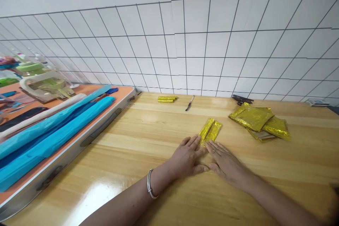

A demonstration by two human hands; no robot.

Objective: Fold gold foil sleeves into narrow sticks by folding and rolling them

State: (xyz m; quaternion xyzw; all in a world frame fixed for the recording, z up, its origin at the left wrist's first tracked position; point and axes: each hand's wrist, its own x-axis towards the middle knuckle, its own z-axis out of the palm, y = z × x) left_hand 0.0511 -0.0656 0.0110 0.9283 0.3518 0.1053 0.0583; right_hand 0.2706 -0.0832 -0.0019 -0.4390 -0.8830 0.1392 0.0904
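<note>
Head view: a gold foil piece point(213, 131) is laid flat on the worktop point(137, 130), just beyond the fingertips, with a lengthwise fold or seam by which it is divided into two strips. Its near end is partly covered by the hands. The left hand point(186, 157) is spread with fingers extended at the piece's near left edge, its thumb reaching toward the other hand; by the right hand point(225, 160), also flattened with fingers stretched out, the near right corner is touched. Nothing appears to be gripped by either; whether pressure is being applied cannot be told.

From its thin, shiny, creased look, the foil would be judged very light, flexible and rather slippery, easily crinkled and perhaps torn if pulled hard. It would best be held down with flat fingertips, or taken by the long side edges, where the folded layers should be stiffer; a pinch at the middle would probably dent it.

Farther right, gold foil packets point(255, 118) are heaped loosely, with a black object point(241, 99) behind them. Beyond the piece, a pen point(190, 102) and a smaller gold bundle point(167, 99) are set near the tiled wall point(194, 46). At far left, blue rolls point(79, 125) are laid on an orange surface point(127, 93).
</note>
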